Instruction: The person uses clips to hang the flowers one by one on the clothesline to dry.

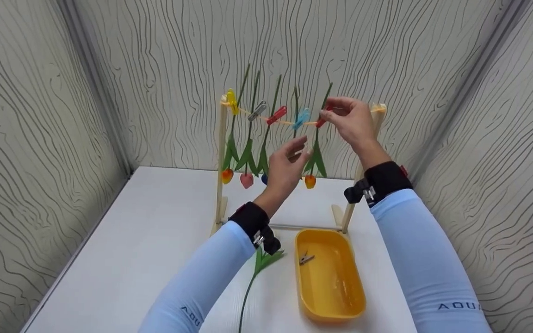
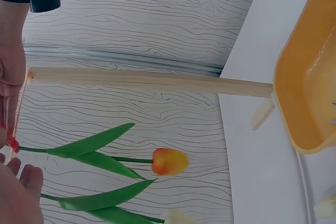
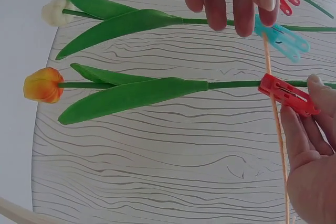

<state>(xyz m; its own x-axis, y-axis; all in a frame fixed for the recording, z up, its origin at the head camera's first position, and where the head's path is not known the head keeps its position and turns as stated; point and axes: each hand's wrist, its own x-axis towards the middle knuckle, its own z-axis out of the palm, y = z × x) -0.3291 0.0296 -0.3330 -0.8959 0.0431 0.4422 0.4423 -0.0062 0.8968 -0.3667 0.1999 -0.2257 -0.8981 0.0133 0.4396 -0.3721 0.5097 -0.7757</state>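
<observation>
My right hand (image 1: 352,121) pinches a red clothespin (image 3: 286,94) between thumb and fingers. That clothespin sits on the orange cord (image 3: 278,135) and the stem of an orange-yellow artificial tulip (image 3: 44,85), whose bloom hangs down. Below the cord my left hand (image 1: 286,169) is raised with fingers loosely spread and nothing in them. In the right wrist view its fingertips overlap the stem beside a light blue clothespin (image 3: 281,39). That clothespin holds a white tulip (image 3: 55,11), which my left hand mostly hides in the head view.
Farther left on the cord, yellow (image 1: 232,101), grey (image 1: 257,111) and red clips hold more tulips. A wooden frame (image 1: 220,162) carries the cord. In front stands a yellow tub (image 1: 331,277) with a clothespin (image 1: 306,259) inside. A tulip (image 1: 252,277) lies left of it.
</observation>
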